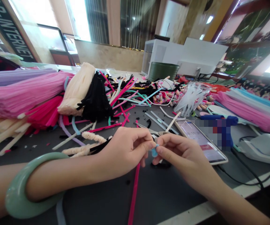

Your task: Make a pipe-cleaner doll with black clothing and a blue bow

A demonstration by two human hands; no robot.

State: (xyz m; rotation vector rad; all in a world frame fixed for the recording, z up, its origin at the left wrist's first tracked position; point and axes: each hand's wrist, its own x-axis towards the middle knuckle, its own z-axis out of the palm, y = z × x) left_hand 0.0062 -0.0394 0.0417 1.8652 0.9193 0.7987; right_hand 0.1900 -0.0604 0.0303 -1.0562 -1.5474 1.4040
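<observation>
Over the dark table, the fingertips of my left hand (130, 147) and my right hand (184, 153) meet, both pinching a small light blue piece of pipe cleaner (154, 152). Most of the piece is covered by my fingers. A pair of scissors (146, 127) lies just behind my hands, its handles partly hidden. Beyond my left hand rest cream twisted pipe cleaner shapes (94, 136). One long magenta pipe cleaner (134, 195) runs toward me below my hands. A green bangle (16, 187) circles my left wrist.
A lit phone (196, 137) and a blue glue gun (228, 134) with a cable lie at right. Bundles of pink (27, 93), cream (77, 89) and black pipe cleaners (95, 100) crowd the left. Clear glue sticks (188, 100) and a green pot (163, 72) stand behind.
</observation>
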